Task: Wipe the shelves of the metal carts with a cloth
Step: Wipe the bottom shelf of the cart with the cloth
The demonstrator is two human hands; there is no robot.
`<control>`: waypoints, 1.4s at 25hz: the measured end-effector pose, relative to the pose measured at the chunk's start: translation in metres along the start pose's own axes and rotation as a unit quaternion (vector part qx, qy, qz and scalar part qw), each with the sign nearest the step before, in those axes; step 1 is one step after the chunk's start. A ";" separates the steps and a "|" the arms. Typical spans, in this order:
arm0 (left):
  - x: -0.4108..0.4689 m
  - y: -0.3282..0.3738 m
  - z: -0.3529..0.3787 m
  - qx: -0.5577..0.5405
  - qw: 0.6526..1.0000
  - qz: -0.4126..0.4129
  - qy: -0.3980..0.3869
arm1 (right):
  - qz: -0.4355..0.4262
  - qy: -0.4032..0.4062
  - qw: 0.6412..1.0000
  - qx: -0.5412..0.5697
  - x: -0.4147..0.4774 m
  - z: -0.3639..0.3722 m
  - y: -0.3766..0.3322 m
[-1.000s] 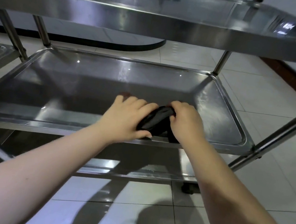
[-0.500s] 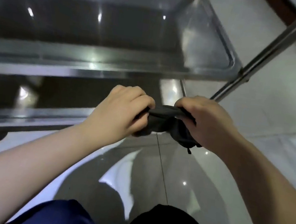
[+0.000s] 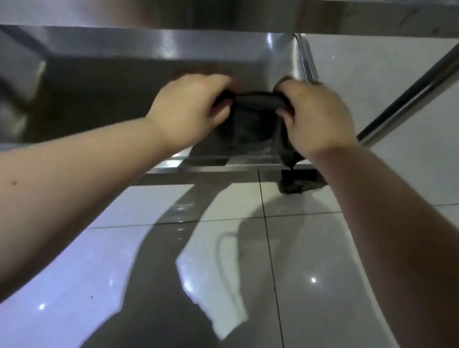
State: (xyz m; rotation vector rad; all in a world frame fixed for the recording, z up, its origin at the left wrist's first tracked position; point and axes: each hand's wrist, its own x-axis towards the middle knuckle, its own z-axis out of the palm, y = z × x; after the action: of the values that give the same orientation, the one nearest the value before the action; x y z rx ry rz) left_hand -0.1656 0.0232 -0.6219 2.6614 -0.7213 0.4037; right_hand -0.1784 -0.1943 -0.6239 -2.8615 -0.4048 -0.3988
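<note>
Cloth (image 3: pixel 254 121), dark, hangs stretched between the two grips above the cart's lowest shelf (image 3: pixel 157 44), near its right front corner. Left grip (image 3: pixel 191 101) and right grip (image 3: pixel 314 118) each curl tightly around its upper edge.

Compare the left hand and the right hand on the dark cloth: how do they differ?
The left hand grips the left end of the cloth, farther from the right corner of the lower shelf; the right hand grips its right end, close to that corner. Cloth hangs lower under the right hand than under the left hand. Both curl their fingers round the rolled top edge.
</note>
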 end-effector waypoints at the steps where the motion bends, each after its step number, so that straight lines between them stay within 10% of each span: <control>1: 0.016 -0.003 0.002 0.026 0.999 -0.003 0.021 | -0.008 0.027 0.999 -0.015 0.017 0.000 0.007; 4: 0.021 -0.004 0.024 0.074 0.997 -0.014 0.031 | -0.016 0.058 0.997 -0.038 0.029 0.021 0.018; 9: -0.059 -0.016 0.090 0.060 0.989 -0.018 -0.134 | -0.033 -0.150 0.987 -0.042 -0.051 0.094 0.014; 12: -0.039 -0.069 0.103 -0.001 0.976 -0.216 -0.033 | 0.042 -0.043 0.996 0.060 -0.027 0.115 0.007; 15: -0.025 -0.115 0.117 0.109 0.931 -0.307 -0.165 | 0.140 -0.183 0.973 -0.006 0.018 0.139 -0.009; 28: -0.032 -0.130 0.136 0.120 0.942 -0.288 -0.125 | 0.094 -0.227 0.968 -0.044 0.207 0.221 -0.004; 35: -0.031 -0.129 0.139 0.126 0.938 -0.299 -0.119 | 0.022 -0.217 0.976 -0.010 0.057 0.181 -0.013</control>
State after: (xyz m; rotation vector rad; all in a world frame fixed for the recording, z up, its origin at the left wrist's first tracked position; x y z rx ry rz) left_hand -0.0977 0.0846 -0.7912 3.0195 0.1188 0.0049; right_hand -0.0871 -0.1222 -0.7745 -2.9578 -0.4083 0.2416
